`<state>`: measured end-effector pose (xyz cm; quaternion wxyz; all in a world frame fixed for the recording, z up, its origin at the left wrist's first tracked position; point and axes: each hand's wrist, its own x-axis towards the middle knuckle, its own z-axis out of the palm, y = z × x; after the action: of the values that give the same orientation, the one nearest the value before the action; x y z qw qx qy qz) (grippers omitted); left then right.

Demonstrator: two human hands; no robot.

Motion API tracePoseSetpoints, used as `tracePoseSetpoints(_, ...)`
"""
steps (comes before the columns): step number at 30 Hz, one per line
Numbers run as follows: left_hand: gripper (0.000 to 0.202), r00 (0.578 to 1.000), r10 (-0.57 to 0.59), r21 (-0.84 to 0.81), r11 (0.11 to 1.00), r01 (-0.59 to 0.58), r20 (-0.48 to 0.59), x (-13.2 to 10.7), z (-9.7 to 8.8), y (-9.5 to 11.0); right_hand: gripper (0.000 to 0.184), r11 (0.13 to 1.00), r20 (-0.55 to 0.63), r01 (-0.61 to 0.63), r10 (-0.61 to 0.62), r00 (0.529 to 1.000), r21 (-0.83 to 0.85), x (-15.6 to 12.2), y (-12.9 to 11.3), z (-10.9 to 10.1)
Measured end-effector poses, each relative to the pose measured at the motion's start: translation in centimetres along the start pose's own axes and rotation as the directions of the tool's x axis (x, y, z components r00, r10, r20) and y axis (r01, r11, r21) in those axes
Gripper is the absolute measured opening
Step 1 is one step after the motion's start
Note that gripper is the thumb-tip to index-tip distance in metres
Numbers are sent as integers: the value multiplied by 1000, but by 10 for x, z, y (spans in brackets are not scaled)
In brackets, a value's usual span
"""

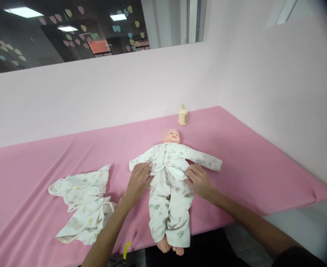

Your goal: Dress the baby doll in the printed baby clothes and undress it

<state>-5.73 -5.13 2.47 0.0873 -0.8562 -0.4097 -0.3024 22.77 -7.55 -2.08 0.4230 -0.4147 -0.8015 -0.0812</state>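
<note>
A baby doll (171, 136) lies on its back on the pink cloth (235, 148), head away from me, bare feet at the near edge. It wears a white printed top and trousers (167, 200). My left hand (138, 178) rests on the doll's left side at the hem of the top, fingers curled onto the fabric. My right hand (199, 180) presses on the other side at the waist, fingers bent against the cloth. Whether either hand pinches the fabric is hard to make out.
A crumpled pile of white printed baby clothes (82, 200) lies left of the doll. A small cream bottle (183, 115) stands beyond the doll's head near the pale wall. The wall turns along the right side. A yellow tag (126, 249) hangs at the near edge.
</note>
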Motion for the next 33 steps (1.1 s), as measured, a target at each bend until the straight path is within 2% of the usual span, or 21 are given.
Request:
tracePoseSetpoints(3,9,1000,-12,74,997,10,21,-17,7,-4,20,993,59,65,-59,997,-103,-17,5,-2)
tracePoseSetpoints(7,12,980,-176,95,981,168,90,-28,12,-14,20,990,57,101,-96,994,-95,-25,9,-6)
tracePoseSetpoints(9,13,940,-298,39,955,296,167,-31,8,-10,20,998,11,60,-60,998,-18,-25,6,-8)
tracePoseSetpoints(12,10,858,-449,-70,875,478,251,-31,-3,7,21,991,-53,-44,51,997,129,-17,-5,-11)
tracePoseSetpoints(13,9,856,-453,-101,867,488,249,-30,-6,15,22,986,-69,-60,71,995,156,-13,-10,-11)
tracePoseSetpoints(15,10,913,-348,-124,917,379,211,-26,-12,29,23,988,-74,-41,53,996,148,-5,-19,-11)
tracePoseSetpoints(17,10,970,-157,-77,982,173,186,-22,-16,39,22,996,-29,23,-21,999,86,1,-28,-11)
tracePoseSetpoints(19,9,979,-22,-8,1000,24,203,-20,-19,44,19,997,68,79,-79,995,0,4,-35,-11)
tracePoseSetpoints(20,9,977,4,7,1000,-6,214,-19,-21,46,15,996,114,83,-79,990,-37,5,-37,-12)
tracePoseSetpoints(23,14,973,-27,-52,998,40,230,-18,-25,50,3,993,164,33,-15,986,-112,7,-43,-13)
tracePoseSetpoints(26,22,968,-82,-128,985,115,238,-15,-22,54,7,993,195,44,-22,981,-112,9,-47,-11)
tracePoseSetpoints(30,12,960,-5,-149,988,49,280,-13,-13,57,19,990,331,140,-127,935,-17,7,-52,-7)
tracePoseSetpoints(33,17,947,22,-168,985,34,321,-11,-18,56,21,993,335,99,-116,935,67,5,-52,-7)
